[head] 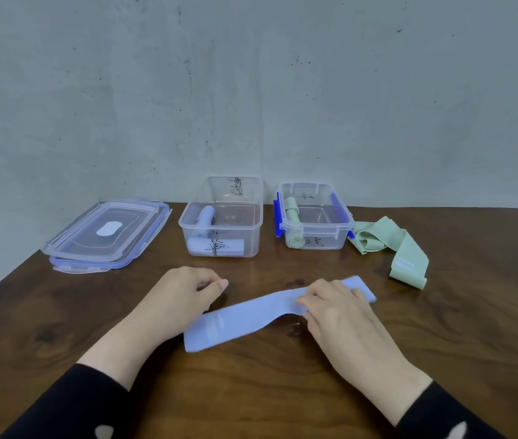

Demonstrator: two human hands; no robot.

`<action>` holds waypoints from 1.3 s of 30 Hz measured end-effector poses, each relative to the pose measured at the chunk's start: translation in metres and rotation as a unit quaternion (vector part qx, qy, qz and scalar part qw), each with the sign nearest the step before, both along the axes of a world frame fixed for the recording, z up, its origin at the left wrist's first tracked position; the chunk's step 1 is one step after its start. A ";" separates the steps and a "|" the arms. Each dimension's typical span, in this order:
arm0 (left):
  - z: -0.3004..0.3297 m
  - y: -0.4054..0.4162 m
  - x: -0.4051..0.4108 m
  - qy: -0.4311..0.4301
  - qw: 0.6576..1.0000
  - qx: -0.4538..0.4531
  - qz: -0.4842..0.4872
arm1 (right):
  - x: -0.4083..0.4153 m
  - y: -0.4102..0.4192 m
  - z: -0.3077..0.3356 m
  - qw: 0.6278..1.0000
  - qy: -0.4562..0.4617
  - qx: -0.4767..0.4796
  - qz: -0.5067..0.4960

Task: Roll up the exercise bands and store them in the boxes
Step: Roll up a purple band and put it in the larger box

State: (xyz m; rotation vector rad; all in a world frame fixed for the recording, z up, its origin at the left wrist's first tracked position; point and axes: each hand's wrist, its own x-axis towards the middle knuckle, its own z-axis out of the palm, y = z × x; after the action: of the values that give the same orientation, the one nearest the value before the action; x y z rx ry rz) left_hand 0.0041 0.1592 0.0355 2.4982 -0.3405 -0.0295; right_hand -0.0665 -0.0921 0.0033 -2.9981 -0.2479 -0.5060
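Lying flat across the near centre of the wooden desk (pixel 61 327), the blue exercise band (pixel 238 321) runs diagonally from near left to far right. The right hand (pixel 333 312) pinches the band near its far end, lifting that section slightly. The left hand (pixel 181 296) rests beside the band's near end with fingers curled, holding nothing.

Behind the hands stand 2 clear boxes. The left box (pixel 221 217) contains 2 rolled blue bands (pixel 216 245). The right box (pixel 314 217), fitted with blue clips, contains rolled green bands (pixel 292 223). An unrolled green exercise band (pixel 391 245) lies on the desk just right of that box. 2 stacked clear lids (pixel 105 232) lie at far left.
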 end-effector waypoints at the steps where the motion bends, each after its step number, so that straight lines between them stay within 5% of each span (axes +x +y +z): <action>1: 0.003 0.000 -0.001 0.002 1.000 0.009 -0.009 | 0.000 0.000 0.002 1.000 0.002 0.003 -0.012; 11: 0.001 -0.024 -0.023 0.025 0.982 -0.052 -0.178 | -0.011 0.007 0.010 0.995 0.056 0.069 -0.054; 17: -0.007 -0.029 -0.019 -0.046 0.990 -0.032 -0.126 | -0.012 0.012 0.012 0.987 0.078 0.116 -0.078; 25: -0.004 -0.034 -0.025 -0.003 0.988 -0.049 -0.146 | -0.011 0.014 0.013 0.981 0.113 0.151 -0.051; 39: -0.020 -0.050 -0.013 -0.030 0.990 0.054 -0.127 | 0.008 0.013 0.006 0.979 0.147 0.140 0.012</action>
State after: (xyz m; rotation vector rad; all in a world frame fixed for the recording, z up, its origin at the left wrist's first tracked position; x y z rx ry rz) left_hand -0.0093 0.1096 0.0157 2.5488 -0.6984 -0.0774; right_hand -0.0581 -0.0791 0.0089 -2.7416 -0.1711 -0.0815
